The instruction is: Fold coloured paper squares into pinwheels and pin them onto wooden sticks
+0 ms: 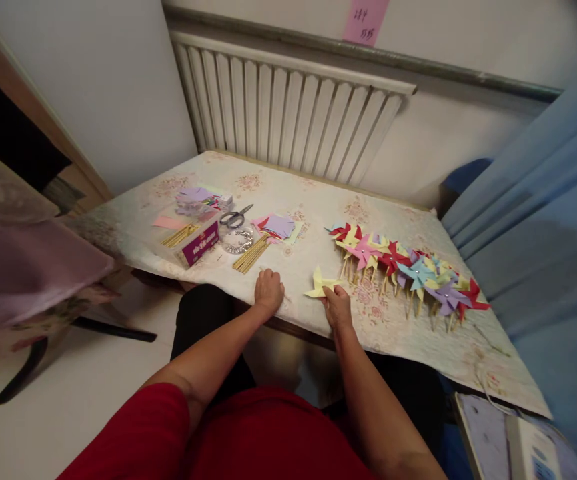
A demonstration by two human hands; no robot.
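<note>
My right hand (338, 308) is closed, pinching a pale yellow paper pinwheel (318, 283) by its right side, just above the table's front edge. Left of it, my left hand (269, 291) is curled with its knuckles up. What looks like a thin, pale stick shows faintly on both sides of that fist; the fingertips are hidden. Beyond the left hand lie a bundle of thin wooden sticks (252, 255) and a round clear dish of small shiny pieces (238, 240). Finished-looking pinwheels (393, 259) in several colours lie in rows to the right.
Scissors (236, 216) lie behind the dish, near stacked coloured paper squares (279, 227). A purple-fronted box (201, 245) holds more sticks, with a clear container of paper (201, 200) behind it. A radiator (288, 110) lines the wall; a blue curtain (533, 220) hangs right.
</note>
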